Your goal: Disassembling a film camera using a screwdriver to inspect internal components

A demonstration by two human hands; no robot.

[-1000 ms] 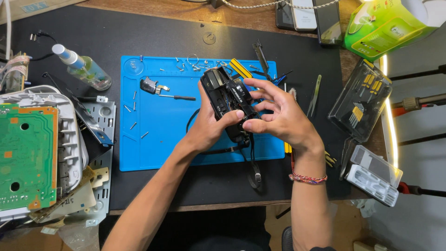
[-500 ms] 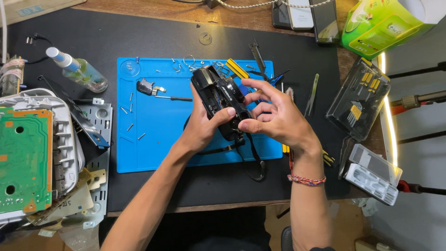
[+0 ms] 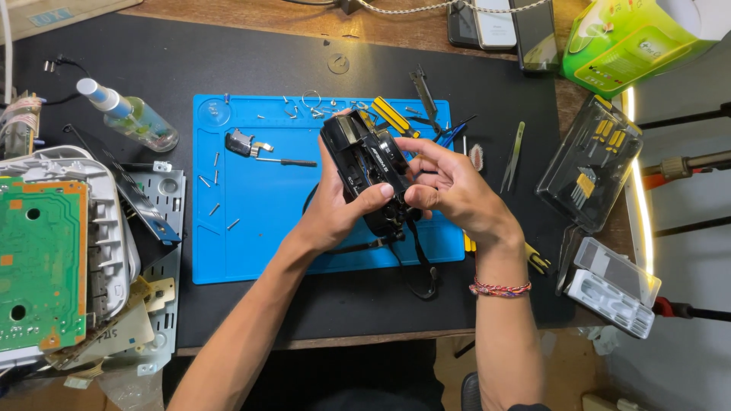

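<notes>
I hold a small black camera (image 3: 371,169) in both hands, up above the blue mat (image 3: 251,228). My left hand (image 3: 333,213) wraps around its near side, thumb pressed on its face. My right hand (image 3: 449,186) closes on its right end, fingertips curled onto it. Its black strap (image 3: 421,266) hangs down past the mat's front edge.

The camera looks partly taken apart: little screws (image 3: 217,183) lie loose on the mat, and a small metal piece (image 3: 242,142) rests on the mat with a thin screwdriver (image 3: 285,161) beside it. I think more is left to do, because the body is mostly in one piece.

Just right of the mat lie tweezers (image 3: 514,156), and further right an open bit case (image 3: 590,164). Well to the left of the mat sit a green circuit board (image 3: 34,259) and a small spray bottle (image 3: 129,116).
</notes>
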